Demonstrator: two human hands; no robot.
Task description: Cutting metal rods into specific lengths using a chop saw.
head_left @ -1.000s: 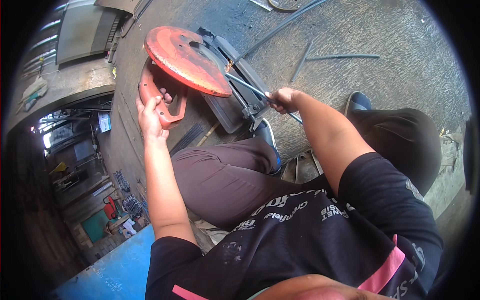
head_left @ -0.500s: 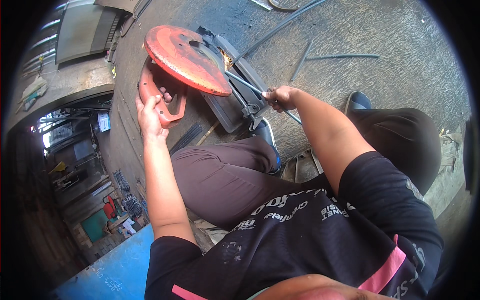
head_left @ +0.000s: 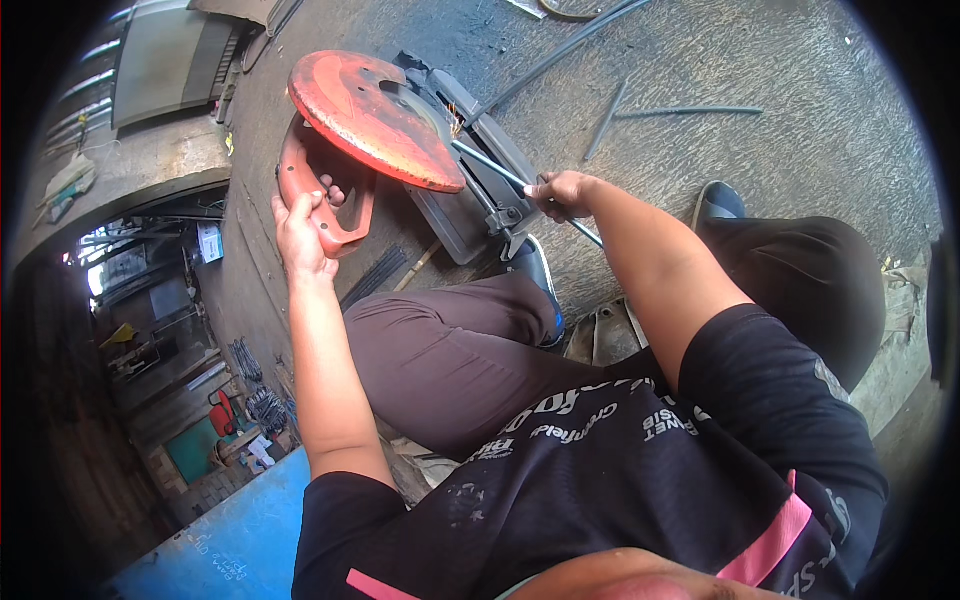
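Left hand: the left hand (head_left: 300, 225) is curled round the orange loop handle (head_left: 298, 175), fingertips showing through the opening.
Right hand: the right hand (head_left: 560, 195) is closed on a thin grey rod (head_left: 488, 166), back of the hand and knuckles facing up.
Rod: slants from below right of the right hand up toward the saw, its upper end reaching the edge of the guard; a short length sticks out past the grip.
Saw: cut-off saw with a round red-orange guard (head_left: 375, 120), scuffed along its rim, tilted over a dark metal base (head_left: 450, 222); the blade edge is mostly hidden.
Sparks: small orange sparks (head_left: 455, 122) just beside the guard, near the rod's upper end.
Clamp: metal clamp (head_left: 512, 218) on the near end of the base, close to the rod.
Long rods: grey long rods (head_left: 560, 62) run from the top edge down to the far side of the base; whether they join the held rod, cannot tell.
Cut lengths: two short rod pieces (head_left: 690, 112) on the floor (head_left: 800, 70), right of the saw, meeting or nearly meeting at an angle.
Near the knee: dark thin bars (head_left: 375, 276) beside a pale strip (head_left: 418, 267), left of the base.
Footwear: dark left shoe (head_left: 540, 275) just beside the clamp; right shoe (head_left: 718, 203) well apart from it.
Lower left: blue panel (head_left: 220, 540) with handwriting.
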